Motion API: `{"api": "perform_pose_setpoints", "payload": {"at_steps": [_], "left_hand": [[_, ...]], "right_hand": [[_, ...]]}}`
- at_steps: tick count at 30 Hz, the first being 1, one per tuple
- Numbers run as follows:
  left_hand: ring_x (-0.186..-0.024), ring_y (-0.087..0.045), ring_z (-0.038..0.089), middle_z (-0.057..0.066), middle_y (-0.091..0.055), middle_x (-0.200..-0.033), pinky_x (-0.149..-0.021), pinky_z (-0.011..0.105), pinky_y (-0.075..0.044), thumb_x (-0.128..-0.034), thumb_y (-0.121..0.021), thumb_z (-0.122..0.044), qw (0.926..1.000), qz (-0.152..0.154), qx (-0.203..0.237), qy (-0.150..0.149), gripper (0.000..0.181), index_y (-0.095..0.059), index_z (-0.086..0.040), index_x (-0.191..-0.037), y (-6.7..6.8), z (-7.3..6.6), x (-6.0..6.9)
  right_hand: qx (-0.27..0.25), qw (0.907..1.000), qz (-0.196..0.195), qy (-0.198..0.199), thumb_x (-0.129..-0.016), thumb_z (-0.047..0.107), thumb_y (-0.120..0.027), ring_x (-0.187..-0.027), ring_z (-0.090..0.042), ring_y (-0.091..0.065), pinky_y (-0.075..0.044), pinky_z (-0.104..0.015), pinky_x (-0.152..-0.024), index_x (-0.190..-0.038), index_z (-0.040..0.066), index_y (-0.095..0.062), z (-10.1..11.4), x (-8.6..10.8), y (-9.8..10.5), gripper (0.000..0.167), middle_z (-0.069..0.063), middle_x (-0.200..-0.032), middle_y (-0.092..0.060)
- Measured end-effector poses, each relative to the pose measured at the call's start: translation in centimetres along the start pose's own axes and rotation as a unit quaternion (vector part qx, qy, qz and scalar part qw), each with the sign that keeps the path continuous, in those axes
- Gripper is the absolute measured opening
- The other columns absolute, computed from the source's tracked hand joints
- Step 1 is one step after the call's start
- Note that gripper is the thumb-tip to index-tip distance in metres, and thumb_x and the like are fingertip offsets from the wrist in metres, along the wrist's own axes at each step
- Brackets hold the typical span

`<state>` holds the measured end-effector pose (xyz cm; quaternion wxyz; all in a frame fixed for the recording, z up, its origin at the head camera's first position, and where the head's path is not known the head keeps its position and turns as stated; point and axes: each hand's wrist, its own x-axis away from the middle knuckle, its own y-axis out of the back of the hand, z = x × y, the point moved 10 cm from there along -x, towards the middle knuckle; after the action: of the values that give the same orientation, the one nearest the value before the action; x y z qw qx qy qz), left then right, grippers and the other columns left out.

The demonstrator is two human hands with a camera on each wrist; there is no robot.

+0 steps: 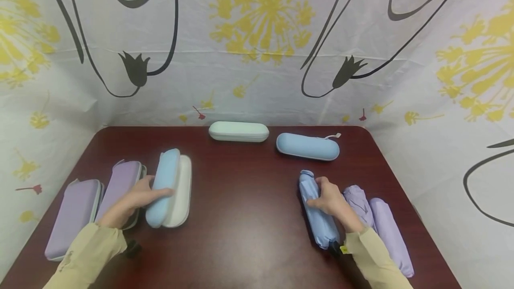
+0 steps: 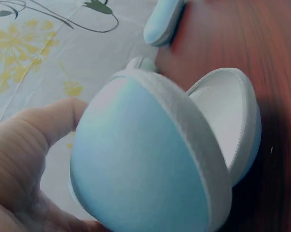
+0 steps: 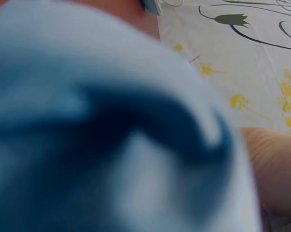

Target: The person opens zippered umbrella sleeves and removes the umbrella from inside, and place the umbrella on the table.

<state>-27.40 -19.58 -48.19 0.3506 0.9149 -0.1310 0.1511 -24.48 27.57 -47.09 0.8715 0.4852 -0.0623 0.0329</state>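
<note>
On the left, my left hand (image 1: 140,193) grips the light blue half of an unzipped hard case (image 1: 162,186), thumb on one side and fingers on the other. Its pale inner half (image 1: 180,191) lies opened out to the right; in the left wrist view the case (image 2: 140,154) gapes like a shell. My right hand (image 1: 329,197) holds a folded blue umbrella (image 1: 315,208) around its upper part, with its dark handle end towards me. Close up and blurred, the umbrella's blue fabric (image 3: 87,58) fills much of the right wrist view.
Two purple cases (image 1: 74,217) lie at the left edge. At the back are a mint green case (image 1: 238,131) and a blue case (image 1: 307,146) with a zip tab. Beside my right hand lie a crumpled purple umbrella (image 1: 358,202) and a smooth lilac one (image 1: 391,235).
</note>
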Motion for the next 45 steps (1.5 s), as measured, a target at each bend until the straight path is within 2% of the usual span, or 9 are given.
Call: {"api": "perform_pose_setpoints", "payload": {"at_steps": [3,8,14,19,24,33,45], "left_hand": [[-0.098,-0.055,0.042,0.037,-0.052,-0.111,-0.081,0.048,-0.048,-0.0781,-0.069,-0.037,0.9985,-0.017,-0.047,-0.020,0.085,-0.032,0.023,-0.126,0.7,-0.4,0.0],[-0.090,-0.057,0.041,0.036,-0.055,-0.102,-0.075,0.048,-0.049,-0.0726,-0.074,-0.036,0.9911,-0.041,-0.115,-0.053,0.085,-0.037,0.025,-0.120,1.7,-1.0,0.2],[-0.095,-0.054,0.049,0.043,-0.048,-0.110,-0.078,0.052,-0.047,-0.0697,-0.075,-0.042,0.9810,-0.056,-0.182,-0.037,0.101,-0.026,0.027,-0.125,1.9,-0.7,0.1],[-0.082,-0.058,0.045,0.038,-0.053,-0.095,-0.067,0.051,-0.048,-0.0620,-0.077,-0.044,0.9716,-0.081,-0.221,-0.022,0.101,-0.029,0.024,-0.120,2.0,-0.9,0.4],[-0.079,-0.058,0.043,0.034,-0.054,-0.089,-0.063,0.052,-0.047,-0.0603,-0.080,-0.043,0.9678,-0.096,-0.232,-0.023,0.096,-0.033,0.021,-0.115,2.1,-1.1,0.6],[-0.079,-0.057,0.045,0.035,-0.053,-0.090,-0.063,0.053,-0.047,-0.0607,-0.081,-0.041,0.9675,-0.102,-0.230,-0.022,0.095,-0.033,0.020,-0.115,2.2,-1.1,0.6],[-0.092,-0.052,0.050,0.042,-0.048,-0.104,-0.075,0.057,-0.045,-0.0667,-0.078,-0.033,0.9684,-0.124,-0.201,-0.082,0.091,-0.032,0.023,-0.122,2.3,-2.0,1.4]], "right_hand": [[0.007,1.0000,0.000,-0.006,-0.067,0.016,-0.076,-0.088,-0.033,-0.057,-0.048,-0.046,-0.075,-0.121,-0.014,-0.042,-0.2,0.2,0.1,0.071,-0.028,-0.100,-0.059],[0.024,0.9995,-0.003,-0.021,-0.067,0.015,-0.076,-0.090,-0.035,-0.057,-0.048,-0.047,-0.075,-0.122,-0.015,-0.039,-0.7,0.4,0.3,0.073,-0.032,-0.102,-0.058],[0.038,0.9991,-0.008,-0.018,-0.067,0.013,-0.075,-0.088,-0.036,-0.058,-0.049,-0.046,-0.073,-0.122,-0.018,-0.037,-0.8,0.7,0.5,0.073,-0.034,-0.100,-0.058],[0.052,0.9986,-0.009,-0.009,-0.067,0.011,-0.075,-0.085,-0.034,-0.057,-0.049,-0.046,-0.072,-0.119,-0.019,-0.039,-0.8,0.9,0.8,0.070,-0.031,-0.098,-0.057],[0.077,0.9969,-0.002,-0.015,-0.068,0.014,-0.078,-0.085,-0.034,-0.057,-0.048,-0.047,-0.073,-0.117,-0.018,-0.041,-1.1,1.2,0.9,0.069,-0.029,-0.099,-0.057],[0.095,0.9953,-0.011,-0.012,-0.067,0.014,-0.079,-0.087,-0.037,-0.057,-0.048,-0.048,-0.074,-0.117,-0.018,-0.041,-1.1,1.3,1.3,0.071,-0.030,-0.099,-0.057],[0.149,0.9885,-0.025,-0.007,-0.066,0.019,-0.080,-0.080,-0.038,-0.059,-0.048,-0.049,-0.066,-0.115,-0.016,-0.042,-0.9,1.3,0.6,0.071,-0.029,-0.095,-0.056]]}}
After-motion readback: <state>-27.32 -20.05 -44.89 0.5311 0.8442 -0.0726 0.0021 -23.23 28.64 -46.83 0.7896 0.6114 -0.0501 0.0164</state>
